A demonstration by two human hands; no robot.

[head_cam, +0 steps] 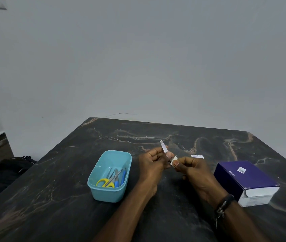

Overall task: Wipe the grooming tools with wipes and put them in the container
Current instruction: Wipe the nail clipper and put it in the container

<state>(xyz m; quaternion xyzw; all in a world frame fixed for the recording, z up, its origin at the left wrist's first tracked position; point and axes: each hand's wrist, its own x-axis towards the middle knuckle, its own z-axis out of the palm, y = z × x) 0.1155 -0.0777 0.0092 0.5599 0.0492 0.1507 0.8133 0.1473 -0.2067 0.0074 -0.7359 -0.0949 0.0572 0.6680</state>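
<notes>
Fingers (162, 155) of left hand (151, 159) pinch small metal grooming tool (163, 147) near base, tip angled up and away, likely to bare shaft for wiping. Right hand (189, 165) pinches small white wipe (173, 161) against tool's lower end; wiping step under way, by look. Both hands held above tabletop (69, 172), midway between supplies. Blue container (110, 175) just left of left hand, within easy drop reach, already holds yellow-handled scissors (106, 182) and other tools. Purple box (245, 180) right of right hand, probably wipe supply. Torn white wrapper (197, 156) beyond right hand.
</notes>
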